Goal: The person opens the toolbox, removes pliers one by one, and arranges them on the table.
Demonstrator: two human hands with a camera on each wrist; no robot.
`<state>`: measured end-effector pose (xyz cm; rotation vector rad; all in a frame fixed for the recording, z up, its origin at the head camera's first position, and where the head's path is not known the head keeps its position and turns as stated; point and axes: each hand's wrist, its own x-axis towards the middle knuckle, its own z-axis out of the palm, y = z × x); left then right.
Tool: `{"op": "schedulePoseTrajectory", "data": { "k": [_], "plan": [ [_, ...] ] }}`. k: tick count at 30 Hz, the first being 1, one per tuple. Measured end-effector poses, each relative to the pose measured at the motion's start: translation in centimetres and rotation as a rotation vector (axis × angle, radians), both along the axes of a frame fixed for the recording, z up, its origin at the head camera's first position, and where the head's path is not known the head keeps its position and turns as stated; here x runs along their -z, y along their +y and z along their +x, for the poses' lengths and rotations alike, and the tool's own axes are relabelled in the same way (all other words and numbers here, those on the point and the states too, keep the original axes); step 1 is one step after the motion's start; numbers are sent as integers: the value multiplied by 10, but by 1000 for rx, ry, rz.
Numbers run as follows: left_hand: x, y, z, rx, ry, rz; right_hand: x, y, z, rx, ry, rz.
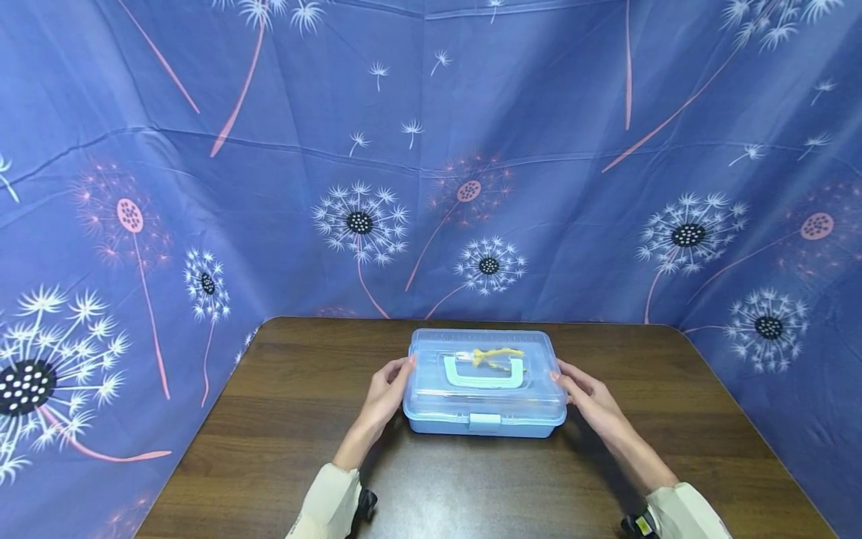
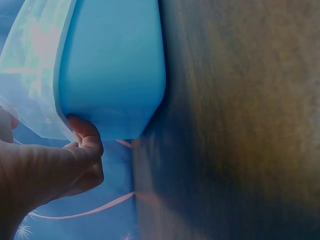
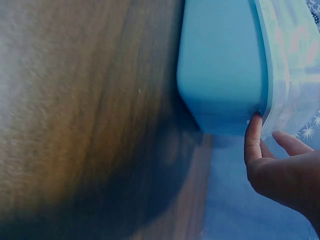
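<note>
A light blue plastic storage box [image 1: 431, 427] with a clear lid sits on the brown table. On the lid is a pale mint handle [image 1: 485, 382], folded flat, and at the front a latch [image 1: 485, 423]. Through the lid a yellow object [image 1: 494, 355] shows. My left hand [image 1: 387, 393] grips the box's left end, its fingers [image 2: 86, 131] bent under the lid's rim. At the right end, my right hand [image 1: 592, 397] holds the box with its thumb on the lid side and a fingertip [image 3: 255, 125] under the rim.
The brown wooden table [image 1: 289, 427] reaches beyond the box on both sides. Behind and beside it hangs a blue cloth [image 1: 559, 247] with dandelion prints. A dark wrist device [image 1: 366, 505] is at the left cuff, another [image 1: 640, 524] at the right.
</note>
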<state>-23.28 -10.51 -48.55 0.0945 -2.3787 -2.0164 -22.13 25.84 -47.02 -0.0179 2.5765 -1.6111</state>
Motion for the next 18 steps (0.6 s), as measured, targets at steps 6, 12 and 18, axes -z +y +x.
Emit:
{"op": "schedulePoseTrajectory", "data": {
  "k": [6,12,18],
  "plan": [
    [-2,0,10,-8,12,17,0,-1,8,7,4,10],
    [-7,0,18,3,-18,57,-3,-5,18,37,6,25],
    [-5,-1,11,2,-62,79,-7,-7,34,81,-34,15]
  ]
}}
